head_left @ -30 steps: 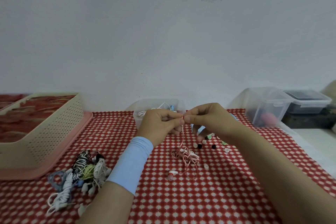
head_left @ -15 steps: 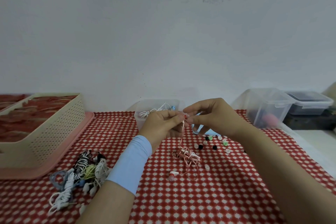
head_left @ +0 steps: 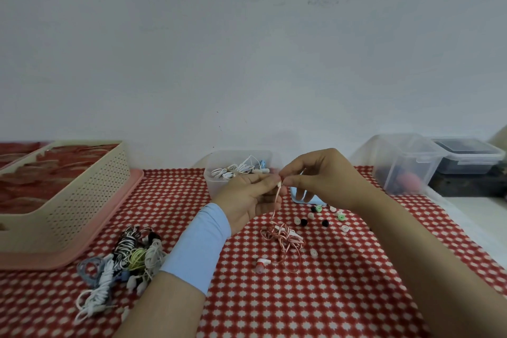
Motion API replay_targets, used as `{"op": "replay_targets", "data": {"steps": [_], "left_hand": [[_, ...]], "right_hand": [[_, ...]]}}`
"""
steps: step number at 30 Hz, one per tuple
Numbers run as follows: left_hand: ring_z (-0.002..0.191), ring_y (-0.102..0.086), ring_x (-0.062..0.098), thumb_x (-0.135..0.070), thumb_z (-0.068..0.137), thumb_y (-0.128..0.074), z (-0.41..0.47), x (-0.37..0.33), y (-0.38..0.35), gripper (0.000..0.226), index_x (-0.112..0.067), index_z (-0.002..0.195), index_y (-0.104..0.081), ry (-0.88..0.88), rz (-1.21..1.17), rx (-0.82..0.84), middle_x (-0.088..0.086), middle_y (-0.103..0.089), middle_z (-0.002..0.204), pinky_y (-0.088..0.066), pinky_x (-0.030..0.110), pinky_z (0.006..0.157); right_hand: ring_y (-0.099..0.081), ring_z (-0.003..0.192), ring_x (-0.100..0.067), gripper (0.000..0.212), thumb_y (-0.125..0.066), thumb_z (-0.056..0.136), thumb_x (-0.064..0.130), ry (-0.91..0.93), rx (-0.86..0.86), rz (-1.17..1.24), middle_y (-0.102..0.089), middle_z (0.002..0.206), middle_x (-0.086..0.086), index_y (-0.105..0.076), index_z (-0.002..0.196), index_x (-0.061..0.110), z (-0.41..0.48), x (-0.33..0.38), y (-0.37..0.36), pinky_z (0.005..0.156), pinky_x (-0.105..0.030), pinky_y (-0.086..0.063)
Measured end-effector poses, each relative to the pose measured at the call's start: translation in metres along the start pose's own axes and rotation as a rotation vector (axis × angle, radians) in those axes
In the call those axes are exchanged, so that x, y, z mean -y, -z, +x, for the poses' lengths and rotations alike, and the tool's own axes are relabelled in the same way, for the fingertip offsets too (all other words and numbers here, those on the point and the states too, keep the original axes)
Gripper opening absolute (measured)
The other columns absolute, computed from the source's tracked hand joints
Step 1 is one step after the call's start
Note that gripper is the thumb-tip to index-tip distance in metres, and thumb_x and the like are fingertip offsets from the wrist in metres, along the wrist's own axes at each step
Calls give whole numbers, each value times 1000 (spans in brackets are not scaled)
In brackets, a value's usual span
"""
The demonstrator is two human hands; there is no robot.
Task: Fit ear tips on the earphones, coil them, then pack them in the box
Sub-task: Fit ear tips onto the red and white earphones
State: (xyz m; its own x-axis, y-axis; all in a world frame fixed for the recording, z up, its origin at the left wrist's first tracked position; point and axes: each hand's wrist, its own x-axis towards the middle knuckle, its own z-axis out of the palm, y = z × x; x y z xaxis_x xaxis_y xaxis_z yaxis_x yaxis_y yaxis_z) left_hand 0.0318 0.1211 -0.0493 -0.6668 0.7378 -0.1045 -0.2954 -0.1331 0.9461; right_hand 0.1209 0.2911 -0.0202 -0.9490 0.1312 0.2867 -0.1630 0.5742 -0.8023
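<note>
A red-and-white earphone cable (head_left: 282,236) lies tangled on the checked cloth, one strand rising to my hands. My left hand (head_left: 249,200) and my right hand (head_left: 323,175) meet above the cloth and both pinch the top end of that strand, where one earbud sits mostly hidden between the fingertips. The other earbud (head_left: 262,263) lies on the cloth, below the tangle. Loose ear tips (head_left: 326,218) in white, black and green are scattered to the right of the cable. A clear box (head_left: 216,186) behind my left hand holds white earphones.
A heap of coiled earphones (head_left: 123,258) lies at the lower left. A beige perforated basket (head_left: 82,200) on a pink tray stands at far left. Clear lidded containers (head_left: 403,162) stand at the back right. A small blue lid (head_left: 296,196) lies under my right hand.
Both hands have risen slightly and stayed together, still pinching the earbud end; the cable strand hangs a little longer. The view has tilted, showing more loose ear tips.
</note>
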Motion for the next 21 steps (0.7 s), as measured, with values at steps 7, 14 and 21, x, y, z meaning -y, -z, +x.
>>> {"op": "replay_targets", "data": {"steps": [7, 14, 21], "left_hand": [[76, -66, 16, -11, 92, -63, 2, 1, 6, 23, -4, 112, -70, -109, 128, -23, 7, -72, 89, -57, 25, 62], [80, -69, 19, -6, 90, -64, 1, 1, 6, 21, -1, 109, -71, -175, 164, -37, 13, -72, 98, -57, 24, 63], [90, -68, 32, -4, 85, -69, 4, 7, 11, 19, 2, 103, -72, -188, 220, -41, 25, -71, 104, -57, 26, 64]], "right_hand": [[-73, 74, -24, 21, -66, 96, 21, -141, 22, 223, -79, 96, 0, -75, 115, 21, -3, 5, 2, 70, -40, -63], [-68, 76, -15, 26, -76, 76, 29, -290, 109, 426, -77, 98, -12, -83, 100, 19, -5, 4, -4, 68, -33, -57], [-67, 68, -12, 13, -77, 83, 14, -381, 127, 486, -75, 78, -5, -82, 95, 15, -3, -1, -9, 59, -29, -58]]}}
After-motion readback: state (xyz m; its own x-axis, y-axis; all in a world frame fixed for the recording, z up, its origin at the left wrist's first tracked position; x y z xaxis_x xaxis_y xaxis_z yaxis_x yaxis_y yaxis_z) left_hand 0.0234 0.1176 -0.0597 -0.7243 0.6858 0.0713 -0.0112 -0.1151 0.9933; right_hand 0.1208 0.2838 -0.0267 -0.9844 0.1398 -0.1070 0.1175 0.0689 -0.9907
